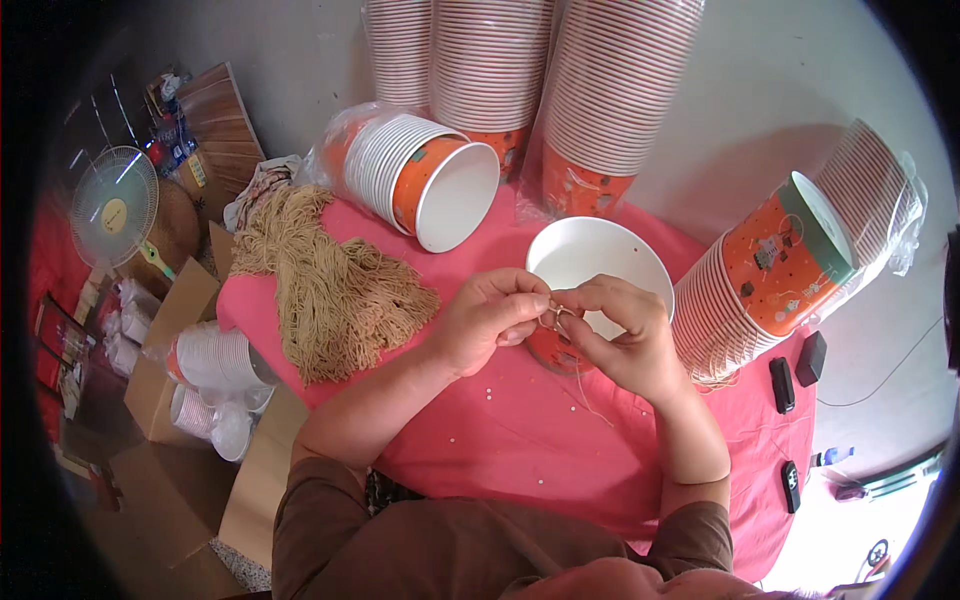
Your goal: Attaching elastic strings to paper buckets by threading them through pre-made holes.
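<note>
My left hand and my right hand meet over the middle of the table, thumbs and fingertips pinched together on a thin beige string. A small loop of it shows between the fingertips, and a loose end hangs down below my right hand. Just behind the hands stands an orange paper bucket, upright, its white inside facing up; the hands hide part of its front. Left of my left hand lies a big bundle of beige strings, spread over the table.
Nested paper buckets lie on their side at the back, beside tall wrapped stacks. At right leans an upside-down bucket stack, near a black stapler-like object. Small white beads dot the pink tablecloth. Left stand a cardboard box and fan.
</note>
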`<state>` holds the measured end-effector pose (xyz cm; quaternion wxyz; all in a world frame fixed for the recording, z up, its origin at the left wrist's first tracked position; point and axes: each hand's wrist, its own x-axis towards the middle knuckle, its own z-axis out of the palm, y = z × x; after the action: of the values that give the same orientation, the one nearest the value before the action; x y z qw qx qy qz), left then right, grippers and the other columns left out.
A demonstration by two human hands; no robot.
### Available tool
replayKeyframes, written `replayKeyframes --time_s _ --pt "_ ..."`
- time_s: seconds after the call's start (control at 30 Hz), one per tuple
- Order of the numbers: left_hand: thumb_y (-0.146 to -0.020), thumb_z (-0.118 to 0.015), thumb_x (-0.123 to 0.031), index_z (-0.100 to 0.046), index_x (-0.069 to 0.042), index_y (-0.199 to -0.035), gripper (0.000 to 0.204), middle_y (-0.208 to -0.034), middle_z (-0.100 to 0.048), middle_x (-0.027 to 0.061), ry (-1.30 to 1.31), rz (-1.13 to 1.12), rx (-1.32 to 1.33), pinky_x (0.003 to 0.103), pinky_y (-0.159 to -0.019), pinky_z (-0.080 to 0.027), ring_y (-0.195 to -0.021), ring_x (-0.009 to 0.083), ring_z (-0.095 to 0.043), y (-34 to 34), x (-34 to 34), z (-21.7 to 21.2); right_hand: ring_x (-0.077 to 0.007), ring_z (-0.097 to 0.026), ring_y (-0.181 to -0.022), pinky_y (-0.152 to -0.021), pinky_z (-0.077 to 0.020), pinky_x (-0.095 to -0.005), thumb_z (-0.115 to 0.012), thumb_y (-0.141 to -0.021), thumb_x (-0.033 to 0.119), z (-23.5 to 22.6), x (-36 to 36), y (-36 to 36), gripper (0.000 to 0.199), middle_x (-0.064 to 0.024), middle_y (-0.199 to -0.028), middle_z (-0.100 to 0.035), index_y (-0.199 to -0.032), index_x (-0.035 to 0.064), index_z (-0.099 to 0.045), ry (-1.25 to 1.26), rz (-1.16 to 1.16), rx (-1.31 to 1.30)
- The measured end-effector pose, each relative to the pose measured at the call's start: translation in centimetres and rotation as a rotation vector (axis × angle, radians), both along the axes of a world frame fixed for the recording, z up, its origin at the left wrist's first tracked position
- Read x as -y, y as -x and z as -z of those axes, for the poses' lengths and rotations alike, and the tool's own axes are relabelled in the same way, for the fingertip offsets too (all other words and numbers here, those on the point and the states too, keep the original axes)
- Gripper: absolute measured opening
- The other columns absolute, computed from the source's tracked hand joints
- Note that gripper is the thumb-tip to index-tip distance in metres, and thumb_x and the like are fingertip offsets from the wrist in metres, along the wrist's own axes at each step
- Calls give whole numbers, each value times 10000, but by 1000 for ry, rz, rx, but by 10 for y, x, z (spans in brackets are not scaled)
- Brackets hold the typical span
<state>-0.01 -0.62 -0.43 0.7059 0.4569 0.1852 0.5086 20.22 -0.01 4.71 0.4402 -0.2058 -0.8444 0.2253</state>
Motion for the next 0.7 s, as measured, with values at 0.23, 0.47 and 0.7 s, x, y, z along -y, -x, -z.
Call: replayKeyframes --time_s 0.23,0.47,0.7 --pt "-996 -578 -114 -648 9 -1014 142 -860 -625 -2 -196 -85 -102 174 -564 -401 -674 15 -509 -3 2 1 -180 -643 -659 -585 -498 -303 -729 -807 -36 0 1 -3 142 -100 -791 -681 -947 -35 -702 103 20 -12" --pt "-991 -587 -57 -641 34 -1035 114 -910 -647 4 -468 -301 -257 203 -727 -496 -842 43 -592 -8 8 1 -252 -648 -650 -580 -503 -348 -711 -805 -34 5 -1 -1 128 -114 -784 -671 -926 -12 -678 -72 90 22" --pt "-998 -593 -84 -647 26 -1033 127 -914 -652 -2 -361 -276 -248 198 -697 -487 -820 26 -580 -10 10 -1 -283 -649 -653 -581 -506 -389 -700 -804 -22 4 -1 1 116 -120 -767 -652 -900 7 -643 -198 148 55"
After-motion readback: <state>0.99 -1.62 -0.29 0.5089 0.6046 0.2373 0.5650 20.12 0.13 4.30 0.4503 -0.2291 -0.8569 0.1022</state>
